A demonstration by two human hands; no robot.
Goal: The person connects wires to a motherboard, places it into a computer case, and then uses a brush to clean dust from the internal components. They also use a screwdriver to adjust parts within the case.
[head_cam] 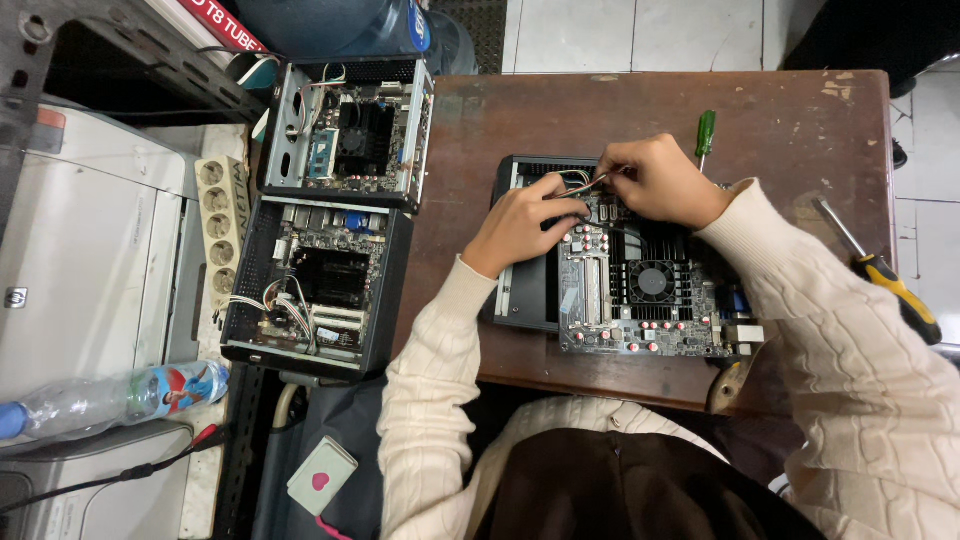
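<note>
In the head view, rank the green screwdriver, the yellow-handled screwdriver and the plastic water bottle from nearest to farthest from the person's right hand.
From the right hand:
1. Green screwdriver, just beyond the hand on the table.
2. Yellow-handled screwdriver, at the table's right edge.
3. Plastic water bottle, far left, lying off the table.

- Counter [780,110], upper right: dark brown wood, worn and scuffed.
- Sleeves [850,330]: cream cable-knit cloth, matt.
- Open case [400,190], upper left: bare grey metal.
- Screwdriver handle [706,132]: glossy green plastic.
- Bottle [110,395], lower left: clear glossy plastic.
</note>
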